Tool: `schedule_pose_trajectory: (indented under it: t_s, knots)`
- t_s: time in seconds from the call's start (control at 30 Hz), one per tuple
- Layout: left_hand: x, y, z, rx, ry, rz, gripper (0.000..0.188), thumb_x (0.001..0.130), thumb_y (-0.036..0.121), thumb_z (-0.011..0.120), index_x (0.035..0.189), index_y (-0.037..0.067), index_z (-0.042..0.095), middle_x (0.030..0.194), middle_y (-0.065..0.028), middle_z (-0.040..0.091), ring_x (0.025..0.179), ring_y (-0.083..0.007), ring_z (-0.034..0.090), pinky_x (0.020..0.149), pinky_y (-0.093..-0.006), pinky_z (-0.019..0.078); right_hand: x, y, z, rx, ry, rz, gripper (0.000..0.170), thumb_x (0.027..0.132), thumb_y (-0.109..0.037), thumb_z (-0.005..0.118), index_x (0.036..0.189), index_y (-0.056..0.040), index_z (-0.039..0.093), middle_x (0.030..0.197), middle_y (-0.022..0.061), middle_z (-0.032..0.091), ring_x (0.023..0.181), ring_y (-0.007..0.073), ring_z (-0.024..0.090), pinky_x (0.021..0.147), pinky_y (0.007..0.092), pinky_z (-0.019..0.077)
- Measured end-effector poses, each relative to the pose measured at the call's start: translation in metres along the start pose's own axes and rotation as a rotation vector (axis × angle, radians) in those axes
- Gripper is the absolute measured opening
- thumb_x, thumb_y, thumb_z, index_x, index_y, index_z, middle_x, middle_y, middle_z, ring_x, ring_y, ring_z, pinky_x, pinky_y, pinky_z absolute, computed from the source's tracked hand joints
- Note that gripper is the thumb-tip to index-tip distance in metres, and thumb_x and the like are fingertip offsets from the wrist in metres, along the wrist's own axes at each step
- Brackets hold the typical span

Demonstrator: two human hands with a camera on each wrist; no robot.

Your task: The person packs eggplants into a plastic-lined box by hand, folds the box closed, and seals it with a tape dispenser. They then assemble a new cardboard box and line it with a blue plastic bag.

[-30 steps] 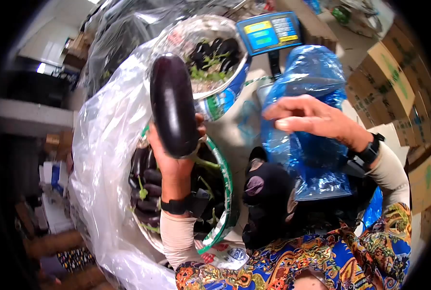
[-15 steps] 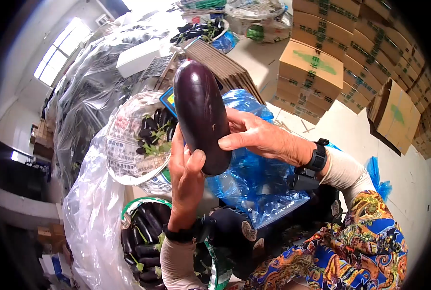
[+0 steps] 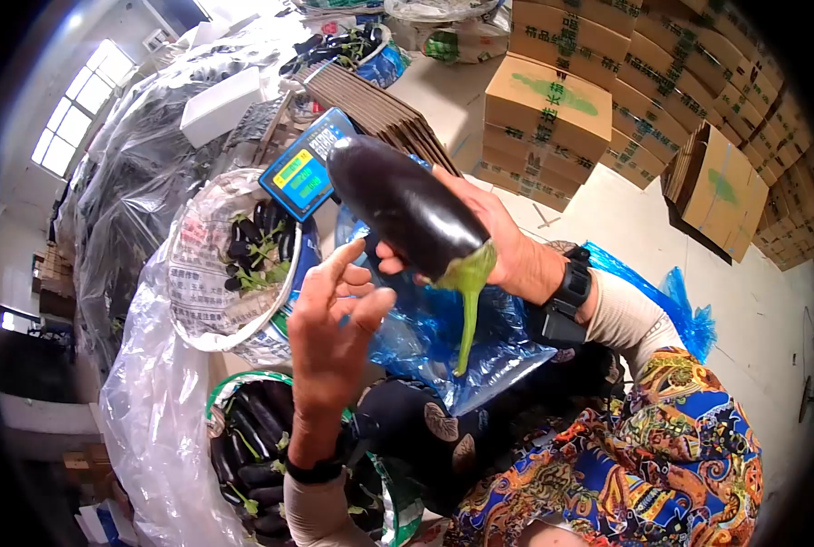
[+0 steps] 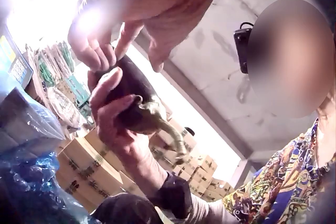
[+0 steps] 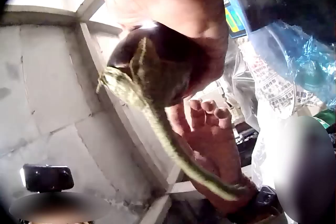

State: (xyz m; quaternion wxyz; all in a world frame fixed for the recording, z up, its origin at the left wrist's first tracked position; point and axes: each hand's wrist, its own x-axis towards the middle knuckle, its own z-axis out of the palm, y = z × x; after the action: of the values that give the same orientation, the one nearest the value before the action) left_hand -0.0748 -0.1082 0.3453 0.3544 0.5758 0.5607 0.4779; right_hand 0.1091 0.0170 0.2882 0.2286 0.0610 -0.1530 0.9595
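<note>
A large dark purple eggplant (image 3: 402,201) is gripped by my right hand (image 3: 512,251), whose fingers wrap its far side. Its green cap and long stem (image 3: 468,314) point down toward me, and the stem also fills the middle of the right wrist view. My left hand (image 3: 329,319) is raised just left of the eggplant, fingers loosely bent and holding nothing. In the left wrist view its fingertips overlap the eggplant (image 4: 137,90). Below both hands, a blue plastic bag (image 3: 489,360) lies spread in front of my knees.
A lined basket of eggplants (image 3: 261,424) stands at my left, beneath my left forearm. Beyond it is a newspaper-lined basket (image 3: 202,283) with smaller eggplants. A scale display (image 3: 305,169) stands behind the bag. Flattened cardboard (image 3: 384,114) and stacked boxes (image 3: 548,118) lie farther back.
The eggplant went from my left hand, through both hands, into my right. It has turned from smooth end down to stem end down. My left hand has let go, and the view has swung right.
</note>
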Motion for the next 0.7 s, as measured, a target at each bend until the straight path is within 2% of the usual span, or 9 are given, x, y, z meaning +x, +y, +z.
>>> schedule_pose_trajectory:
  t_s: [0.07, 0.17, 0.3, 0.33, 0.43, 0.47, 0.5, 0.6, 0.7]
  knots:
    - [-0.003, -0.012, -0.003, -0.172, -0.053, -0.043, 0.046, 0.088, 0.016, 0.066, 0.125, -0.008, 0.054, 0.094, -0.0054, 0.060, 0.082, -0.0099, 0.057, 0.075, -0.0242, 0.0493, -0.003, -0.003, -0.008, 0.021, -0.023, -0.012, 0.070, 0.101, -0.054, 0.030, 0.141, 0.0020, 0.038, 0.119, 0.0363, 0.057, 0.098, 0.0443, 0.066, 0.077, 0.0477, 0.0587]
    - [-0.008, -0.023, -0.009, -0.253, -0.087, -0.132, 0.042, 0.093, 0.020, 0.060, 0.123, -0.009, 0.056, 0.093, -0.0054, 0.061, 0.081, -0.0121, 0.057, 0.076, -0.0254, 0.0479, -0.012, -0.008, -0.011, 0.058, -0.011, 0.009, 0.070, 0.099, -0.056, 0.033, 0.142, -0.0001, 0.039, 0.119, 0.0360, 0.057, 0.097, 0.0445, 0.066, 0.075, 0.0500, 0.0586]
    - [-0.014, -0.065, -0.038, -0.267, -0.096, -0.191, 0.045, 0.095, 0.027, 0.060, 0.124, -0.007, 0.055, 0.093, -0.0056, 0.062, 0.083, -0.0121, 0.059, 0.078, -0.0251, 0.0475, -0.034, -0.014, 0.006, -0.192, 0.249, 0.029, 0.075, 0.096, -0.060, 0.038, 0.143, -0.0020, 0.035, 0.115, 0.0351, 0.057, 0.095, 0.0469, 0.066, 0.074, 0.0522, 0.0594]
    - [-0.019, -0.076, -0.044, -0.275, -0.034, -0.258, 0.043, 0.096, 0.025, 0.060, 0.124, -0.006, 0.055, 0.093, -0.0055, 0.063, 0.083, -0.0117, 0.059, 0.078, -0.0251, 0.0476, -0.043, -0.017, 0.009, -0.234, 0.313, 0.071, 0.075, 0.095, -0.059, 0.041, 0.142, -0.0016, 0.036, 0.115, 0.0330, 0.058, 0.095, 0.0493, 0.065, 0.073, 0.0531, 0.0601]
    - [-0.032, -0.125, -0.068, -0.350, 0.115, -0.359, 0.034, 0.097, 0.014, 0.056, 0.124, -0.006, 0.056, 0.092, -0.0067, 0.065, 0.080, -0.0113, 0.059, 0.073, -0.0243, 0.0474, -0.054, -0.019, 0.041, -0.807, 0.608, 0.254, 0.068, 0.094, -0.049, 0.054, 0.140, -0.0017, 0.040, 0.117, 0.0263, 0.060, 0.087, 0.0381, 0.070, 0.068, 0.0446, 0.0622]
    - [-0.036, -0.141, -0.076, -0.294, 0.118, -0.395, 0.033, 0.097, 0.015, 0.056, 0.123, -0.006, 0.056, 0.093, -0.0069, 0.064, 0.079, -0.0110, 0.058, 0.072, -0.0243, 0.0473, -0.056, -0.019, 0.032, -0.741, 0.741, 0.388, 0.065, 0.093, -0.045, 0.058, 0.139, -0.0030, 0.043, 0.114, 0.0223, 0.062, 0.085, 0.0291, 0.071, 0.067, 0.0359, 0.0627]
    - [-0.039, -0.154, -0.079, -0.238, 0.122, -0.431, 0.033, 0.097, 0.015, 0.057, 0.123, -0.006, 0.057, 0.093, -0.0070, 0.064, 0.078, -0.0106, 0.058, 0.071, -0.0243, 0.0471, -0.051, -0.011, 0.029, -0.907, 0.802, 0.384, 0.056, 0.093, -0.045, 0.059, 0.131, -0.0060, 0.051, 0.106, 0.0142, 0.066, 0.076, 0.0180, 0.070, 0.059, 0.0273, 0.0599]
    - [-0.047, -0.188, -0.068, -0.183, 0.067, -0.420, 0.036, 0.095, 0.019, 0.062, 0.124, -0.001, 0.058, 0.091, -0.0064, 0.065, 0.077, -0.0092, 0.057, 0.068, -0.0231, 0.0470, -0.020, 0.007, 0.009, -0.986, 0.942, 0.579, 0.038, 0.092, -0.045, 0.061, 0.115, -0.0149, 0.060, 0.094, -0.0014, 0.064, 0.066, 0.0050, 0.060, 0.050, 0.0196, 0.0476]
    - [-0.059, -0.214, -0.042, -0.213, -0.037, -0.410, 0.038, 0.093, 0.022, 0.064, 0.123, 0.000, 0.060, 0.092, -0.0041, 0.065, 0.080, -0.0094, 0.059, 0.070, -0.0254, 0.0490, -0.005, 0.018, -0.041, -1.195, 0.780, 0.566, 0.036, 0.091, -0.037, 0.063, 0.116, -0.0119, 0.062, 0.101, 0.0019, 0.066, 0.079, 0.0096, 0.064, 0.066, 0.0233, 0.0541]
